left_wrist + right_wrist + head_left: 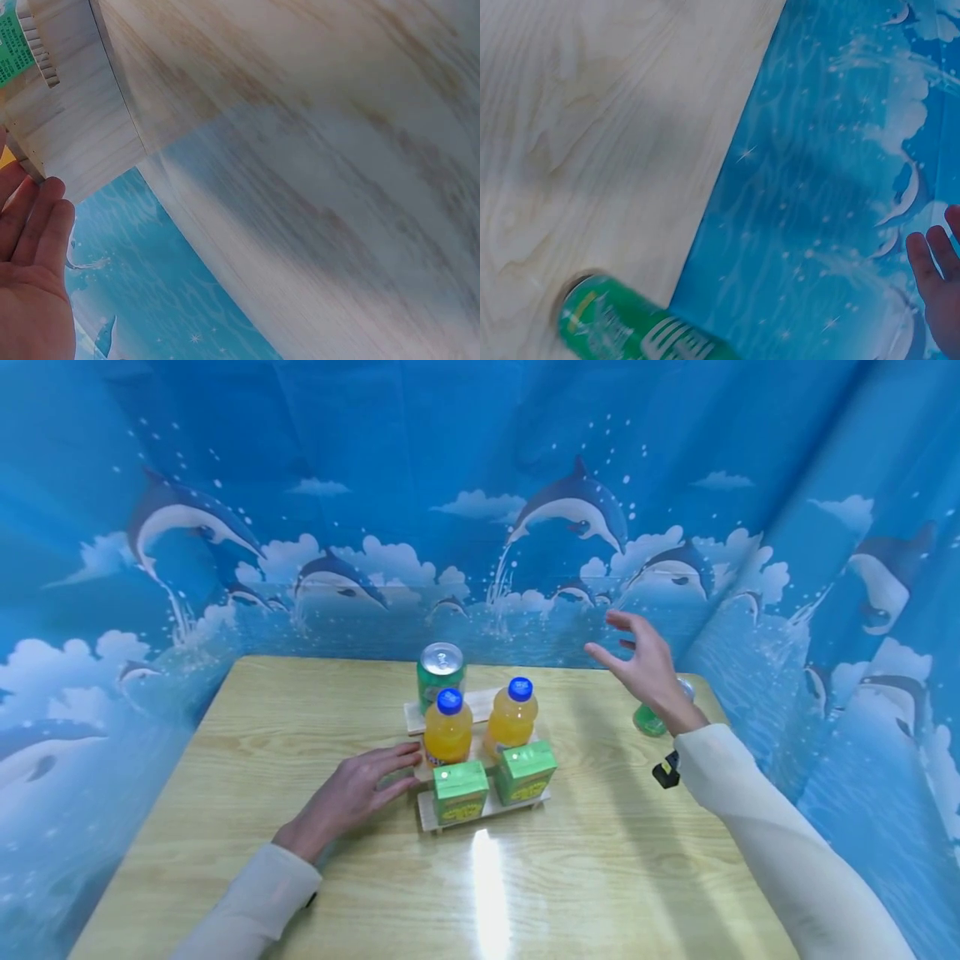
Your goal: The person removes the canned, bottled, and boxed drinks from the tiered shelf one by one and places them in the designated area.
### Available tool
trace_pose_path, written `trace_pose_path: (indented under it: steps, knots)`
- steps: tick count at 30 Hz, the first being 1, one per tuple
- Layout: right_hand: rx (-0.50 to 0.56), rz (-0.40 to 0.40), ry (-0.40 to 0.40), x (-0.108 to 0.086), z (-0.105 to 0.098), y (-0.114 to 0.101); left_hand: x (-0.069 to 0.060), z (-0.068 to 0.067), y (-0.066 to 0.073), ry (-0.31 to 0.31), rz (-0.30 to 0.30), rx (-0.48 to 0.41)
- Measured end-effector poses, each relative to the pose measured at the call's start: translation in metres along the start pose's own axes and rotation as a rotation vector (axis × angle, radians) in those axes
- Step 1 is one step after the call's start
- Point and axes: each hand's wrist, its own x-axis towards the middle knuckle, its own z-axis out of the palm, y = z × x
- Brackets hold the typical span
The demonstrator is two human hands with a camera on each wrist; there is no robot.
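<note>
"Nearest entry?"

"Left hand point(356, 793), one, low over the wood-grain table point(562, 877). Fingers extended, slightly bent, clasping nothing; tips at the left edge of the rack point(483, 702), seemingly touching it."

"The rack?"

"Pale wood, tiered, one. Just right of the left hand, which is the nearer of the two. Long axis left to right, right end slightly farther away."

"Its contents, front first?"

"Front tier: left carton point(460, 793) and right carton point(527, 774), green, side by side. Behind them: left bottle point(447, 737) and right bottle point(512, 718), orange, blue-capped, upright."

"Next?"

"Loose can point(649, 720), green, one, on the table near its right edge, well apart from the rack. Partly hidden by the right wrist; long axis apparently vertical."

"And farther?"

"Rack can point(435, 681), green, upright, rear tier, left side. Then the right hand point(645, 664), raised, thumb and fingers parted, holding nothing."

"Loose can to right hand?"

"Behind the fingers, towards the wrist side and lower. The fingers point away from it; even so, the right is much the closer hand."

"Last?"

"Backdrop point(375, 443), blue, dolphin-printed."
</note>
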Motion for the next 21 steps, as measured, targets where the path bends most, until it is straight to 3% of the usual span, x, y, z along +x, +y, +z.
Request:
trace_pose_path:
  steps: [21]
  knots:
    - [0.155,-0.099,-0.117,0.013,0.023,-0.069,-0.001,-0.001,0.002,-0.013,-0.018,0.000]
